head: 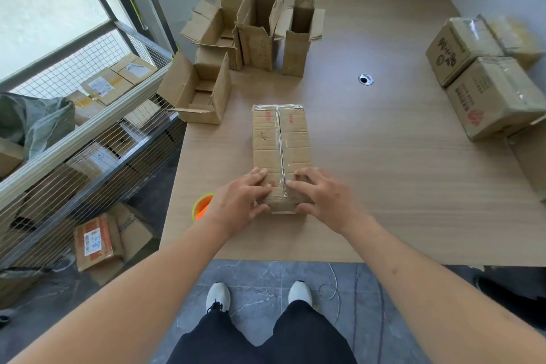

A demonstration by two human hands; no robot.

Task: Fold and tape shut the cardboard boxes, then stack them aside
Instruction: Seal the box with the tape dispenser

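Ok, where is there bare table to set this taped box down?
Widest bare wooden table: right of the long taped cardboard box, bounded by the sealed brown boxes at the right edge. Another patch surrounds the round cable hole. Far-left is crowded with open cardboard boxes.

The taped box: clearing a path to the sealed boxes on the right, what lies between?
Bare table between taped box and sealed boxes, per head view.
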